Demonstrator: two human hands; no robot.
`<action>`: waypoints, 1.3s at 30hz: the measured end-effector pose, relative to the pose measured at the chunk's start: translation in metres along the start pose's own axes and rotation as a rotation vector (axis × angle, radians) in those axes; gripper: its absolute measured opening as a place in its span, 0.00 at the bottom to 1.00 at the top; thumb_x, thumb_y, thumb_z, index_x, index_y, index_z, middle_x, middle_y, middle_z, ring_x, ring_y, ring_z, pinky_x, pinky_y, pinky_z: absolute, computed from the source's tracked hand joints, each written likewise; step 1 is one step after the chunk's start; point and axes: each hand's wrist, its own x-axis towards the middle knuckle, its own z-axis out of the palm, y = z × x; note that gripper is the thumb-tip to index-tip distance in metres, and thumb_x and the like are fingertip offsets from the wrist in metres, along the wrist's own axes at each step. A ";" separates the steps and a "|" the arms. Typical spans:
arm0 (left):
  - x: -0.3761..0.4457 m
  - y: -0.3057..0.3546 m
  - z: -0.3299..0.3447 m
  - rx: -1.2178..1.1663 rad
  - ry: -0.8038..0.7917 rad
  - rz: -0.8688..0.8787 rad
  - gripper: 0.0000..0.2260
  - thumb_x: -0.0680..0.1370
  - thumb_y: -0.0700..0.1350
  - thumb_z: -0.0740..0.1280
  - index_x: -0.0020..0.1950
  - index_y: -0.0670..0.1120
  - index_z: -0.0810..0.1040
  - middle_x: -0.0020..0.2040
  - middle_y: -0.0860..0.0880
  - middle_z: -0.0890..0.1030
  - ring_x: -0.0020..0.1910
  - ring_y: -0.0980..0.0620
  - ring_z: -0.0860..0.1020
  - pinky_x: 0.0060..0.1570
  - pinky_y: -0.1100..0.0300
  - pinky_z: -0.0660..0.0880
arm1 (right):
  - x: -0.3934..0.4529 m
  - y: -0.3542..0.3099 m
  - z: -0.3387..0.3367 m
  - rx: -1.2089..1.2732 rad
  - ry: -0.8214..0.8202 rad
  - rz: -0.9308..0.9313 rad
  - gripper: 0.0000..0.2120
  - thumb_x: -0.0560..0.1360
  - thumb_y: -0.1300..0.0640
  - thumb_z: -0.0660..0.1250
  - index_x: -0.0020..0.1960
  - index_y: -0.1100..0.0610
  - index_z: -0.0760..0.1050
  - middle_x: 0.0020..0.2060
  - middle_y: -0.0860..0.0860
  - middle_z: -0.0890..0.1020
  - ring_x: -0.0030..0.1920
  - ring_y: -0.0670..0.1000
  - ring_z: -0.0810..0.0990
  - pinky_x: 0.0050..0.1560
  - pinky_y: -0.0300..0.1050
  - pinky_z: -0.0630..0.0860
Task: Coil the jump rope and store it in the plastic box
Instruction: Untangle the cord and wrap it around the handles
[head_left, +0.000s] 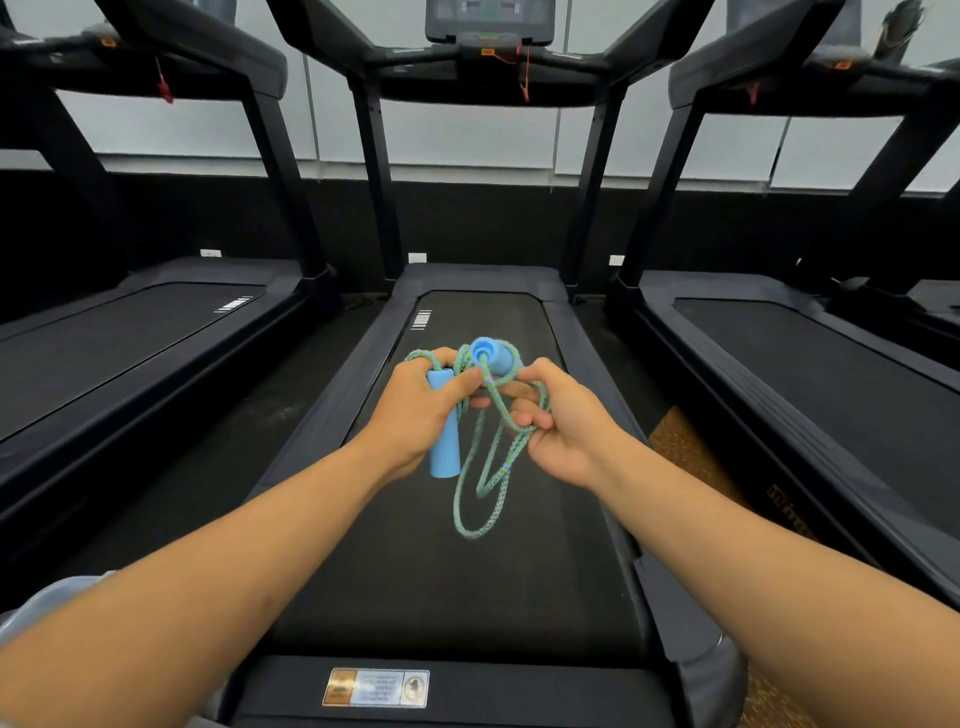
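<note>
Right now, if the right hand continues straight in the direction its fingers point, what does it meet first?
The right hand points leftward, so it would probably meet the left hand and the blue handles it holds; depth is unclear.

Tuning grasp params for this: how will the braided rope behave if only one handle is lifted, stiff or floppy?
Likely floppy: the rope hangs in slack loops below both hands. It probably tangles easily, since strands cross between the left hand and right hand. The blue handle looks rigid, smooth and cylindrical, so it may roll if set down.
</note>
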 end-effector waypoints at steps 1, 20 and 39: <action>-0.001 0.001 0.002 -0.002 0.014 -0.013 0.06 0.80 0.33 0.69 0.45 0.41 0.81 0.37 0.54 0.84 0.34 0.58 0.83 0.37 0.67 0.77 | 0.000 0.000 0.002 -0.012 0.022 -0.006 0.08 0.80 0.66 0.59 0.44 0.63 0.75 0.31 0.54 0.82 0.17 0.44 0.64 0.29 0.37 0.60; 0.017 0.011 -0.022 0.470 0.251 0.153 0.08 0.80 0.42 0.69 0.45 0.38 0.76 0.42 0.45 0.79 0.34 0.45 0.81 0.37 0.44 0.81 | -0.007 -0.029 -0.016 -0.781 -0.172 0.011 0.20 0.80 0.40 0.66 0.58 0.56 0.79 0.41 0.52 0.82 0.28 0.46 0.61 0.29 0.40 0.63; 0.018 0.026 -0.046 -0.315 0.026 -0.512 0.04 0.81 0.34 0.67 0.48 0.37 0.81 0.39 0.44 0.85 0.37 0.50 0.84 0.34 0.62 0.82 | 0.037 0.000 -0.098 -1.644 -0.128 0.024 0.09 0.77 0.51 0.74 0.54 0.53 0.85 0.35 0.38 0.83 0.37 0.35 0.80 0.42 0.30 0.70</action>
